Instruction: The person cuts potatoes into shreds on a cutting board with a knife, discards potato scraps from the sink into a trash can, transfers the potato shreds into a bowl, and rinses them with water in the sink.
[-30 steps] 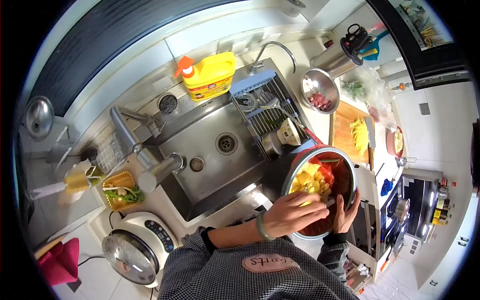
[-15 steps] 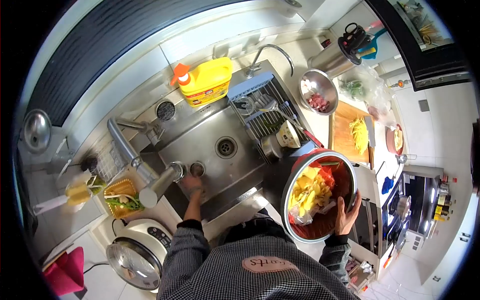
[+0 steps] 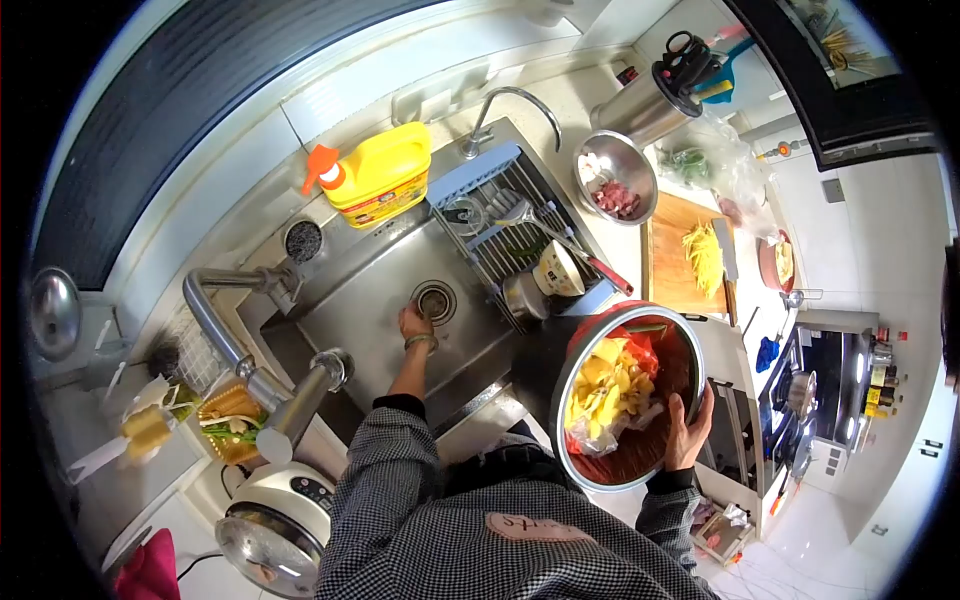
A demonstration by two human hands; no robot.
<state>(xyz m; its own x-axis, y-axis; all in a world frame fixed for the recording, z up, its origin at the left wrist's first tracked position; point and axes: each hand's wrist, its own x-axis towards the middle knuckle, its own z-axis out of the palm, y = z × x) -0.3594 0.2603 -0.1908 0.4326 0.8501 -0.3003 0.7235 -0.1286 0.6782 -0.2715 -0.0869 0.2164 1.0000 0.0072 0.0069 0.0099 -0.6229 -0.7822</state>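
Note:
Down in the steel sink (image 3: 365,275), my left hand (image 3: 415,323) is at the drain, its fingers closed on a small metal sink strainer (image 3: 436,301) that sits over the drain opening. A bracelet circles that wrist. My right hand (image 3: 687,432) grips the right side of a round trash can (image 3: 557,405), thumb at the rim, holding it tilted by the sink's front edge. The can has a red liner, with yellow peelings (image 3: 604,392) and crumpled plastic inside.
A blue drying rack (image 3: 475,173) with a bowl and utensils spans the sink's right side. A faucet (image 3: 225,325) reaches over the left. A yellow jug (image 3: 385,175) stands behind. A cutting board (image 3: 668,250) holds yellow shreds and a knife (image 3: 727,255).
My left hand has moved right and away from me, from the sink's left side to the drain, along with the strainer. My right hand still holds the trash can.

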